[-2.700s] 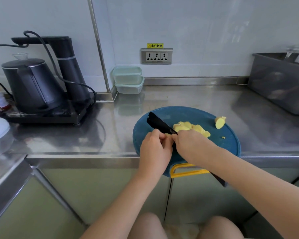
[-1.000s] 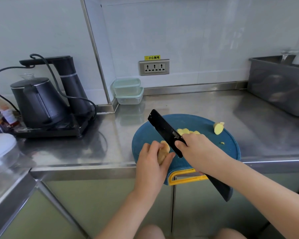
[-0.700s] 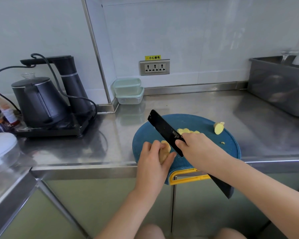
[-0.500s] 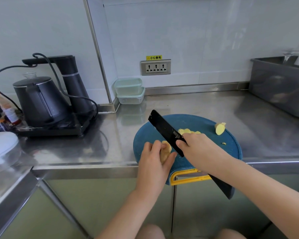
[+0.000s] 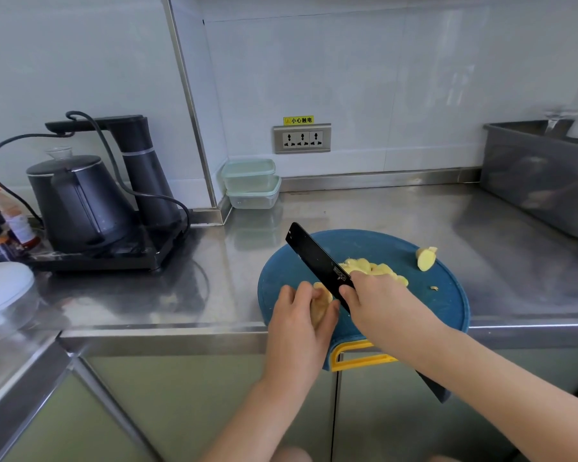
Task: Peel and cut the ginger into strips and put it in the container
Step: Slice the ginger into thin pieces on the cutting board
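Curled round a pale peeled ginger chunk (image 5: 321, 303), my left hand (image 5: 297, 325) holds it over the round blue cutting board (image 5: 447, 305). My right hand (image 5: 381, 308) clenches the flat black knife (image 5: 316, 260), blade just beside the chunk. Glossy yellow slices (image 5: 371, 268) heap behind; a knobbly offcut (image 5: 426, 258) lies right. Two translucent containers (image 5: 252, 183) sit stacked on the steel counter (image 5: 381, 211).

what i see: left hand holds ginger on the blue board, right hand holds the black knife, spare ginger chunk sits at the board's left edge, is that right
No. The head view shows the spare ginger chunk at the right edge of the blue board, not left; the rest holds.
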